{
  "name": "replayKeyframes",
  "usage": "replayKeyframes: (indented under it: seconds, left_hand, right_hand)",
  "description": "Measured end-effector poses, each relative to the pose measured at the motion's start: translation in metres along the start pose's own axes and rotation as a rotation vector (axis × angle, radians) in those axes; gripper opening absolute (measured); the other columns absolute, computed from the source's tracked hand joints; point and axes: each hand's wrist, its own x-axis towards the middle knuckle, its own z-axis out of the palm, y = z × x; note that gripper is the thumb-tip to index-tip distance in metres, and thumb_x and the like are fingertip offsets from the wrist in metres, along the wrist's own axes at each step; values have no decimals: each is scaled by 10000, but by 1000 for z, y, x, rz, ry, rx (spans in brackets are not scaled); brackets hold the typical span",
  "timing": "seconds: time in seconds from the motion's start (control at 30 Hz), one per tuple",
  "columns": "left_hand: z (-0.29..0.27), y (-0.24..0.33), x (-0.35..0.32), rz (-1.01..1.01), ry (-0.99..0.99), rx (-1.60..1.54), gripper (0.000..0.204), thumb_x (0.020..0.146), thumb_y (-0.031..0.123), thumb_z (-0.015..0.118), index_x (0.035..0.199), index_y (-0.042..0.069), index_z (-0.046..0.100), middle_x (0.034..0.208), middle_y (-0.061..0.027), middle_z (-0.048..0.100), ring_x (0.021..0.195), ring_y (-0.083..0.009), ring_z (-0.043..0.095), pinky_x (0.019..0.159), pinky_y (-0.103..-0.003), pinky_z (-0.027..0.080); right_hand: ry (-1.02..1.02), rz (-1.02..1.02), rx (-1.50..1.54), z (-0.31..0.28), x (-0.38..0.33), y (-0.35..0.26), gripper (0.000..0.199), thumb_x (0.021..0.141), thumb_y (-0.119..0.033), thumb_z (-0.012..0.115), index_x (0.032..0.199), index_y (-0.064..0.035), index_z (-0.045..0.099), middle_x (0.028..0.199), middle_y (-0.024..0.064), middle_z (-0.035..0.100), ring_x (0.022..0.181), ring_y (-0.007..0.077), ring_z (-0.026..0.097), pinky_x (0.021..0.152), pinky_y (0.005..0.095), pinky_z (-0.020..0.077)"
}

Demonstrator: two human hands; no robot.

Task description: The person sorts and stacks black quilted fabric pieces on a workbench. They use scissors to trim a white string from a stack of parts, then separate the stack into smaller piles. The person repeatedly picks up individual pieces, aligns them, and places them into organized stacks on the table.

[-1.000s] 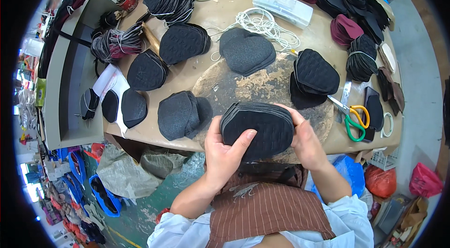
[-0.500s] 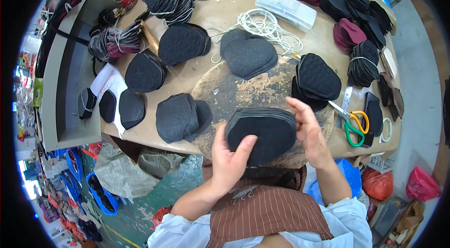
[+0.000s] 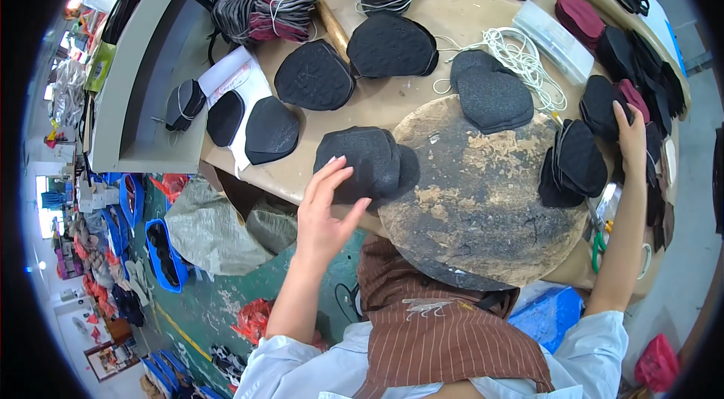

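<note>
My right hand [image 3: 633, 136] is at the right side of the table, its fingers against a stack of rounded black fabric pieces [image 3: 600, 106]; its thumb is hidden. My left hand [image 3: 324, 222] holds nothing. Its fingers are apart, with the fingertips at the near edge of a dark grey speckled stack [image 3: 358, 161]. Between my hands is the round, worn wooden board [image 3: 483, 195]. A second speckled stack [image 3: 494, 97] lies on its far edge, and a stack of black quilted pieces [image 3: 577, 161] on its right edge.
Scissors with green and orange handles [image 3: 599, 244] lie partly hidden beside my right forearm. Beyond the board are a tangle of white cord [image 3: 520, 59] and a clear plastic box [image 3: 554, 41]. More black stacks, a wooden-handled hammer [image 3: 332, 26] and a grey shelf [image 3: 143, 97] stand farther left.
The black stack has gone from between both hands above the board to the table's right side with my right hand. My left hand has let go and moved left. The view has shifted left.
</note>
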Motion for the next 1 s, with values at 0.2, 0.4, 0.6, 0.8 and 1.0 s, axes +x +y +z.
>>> replayKeyframes:
  seconds: [0.2, 0.4, 0.6, 0.8, 1.0]
  left_hand:
    - [12, -25, 3, 159, -62, 108, 352, 707, 79, 769, 1044, 48, 674, 1170, -123, 635, 1151, -287, 572, 1022, -419, 408]
    - [5, -25, 19, -224, -53, -239, 166, 873, 45, 618, 1011, -18, 685, 1075, -142, 679, 1067, -223, 625, 975, -335, 436]
    - [25, 48, 22, 219, 206, -50, 132, 873, 36, 599, 931, -53, 678, 964, -157, 692, 944, -219, 653, 882, -268, 471]
    - [97, 88, -19, 522, -408, -42, 330, 749, 130, 735, 1070, 89, 672, 1181, -62, 641, 1161, -228, 572, 1015, -424, 401]
    - [72, 87, -49, 420, -513, -50, 551, 719, 280, 777, 1212, 112, 598, 1383, -220, 423, 1280, -374, 422, 1029, -532, 336]
  right_hand:
    - [307, -495, -232, -12, -51, -40, 452, 921, -288, 591, 1261, 1, 513, 1186, 193, 567, 1065, 307, 568, 935, 356, 430]
    - [-174, -239, 345, -27, -110, -41, 204, 907, -88, 595, 1085, 3, 636, 931, 23, 641, 791, 68, 572, 718, 212, 460]
    - [-128, -308, 15, -18, -131, -18, 516, 730, -182, 777, 1164, 18, 582, 956, 107, 548, 900, 228, 527, 797, 315, 438]
    - [-56, -361, -22, -16, -135, -38, 493, 700, -124, 777, 1136, 6, 588, 932, 100, 559, 898, 236, 516, 792, 338, 436]
    - [-224, -77, 893, -35, -166, -45, 144, 892, -26, 603, 1032, 1, 582, 959, 3, 593, 853, 48, 533, 776, 206, 431]
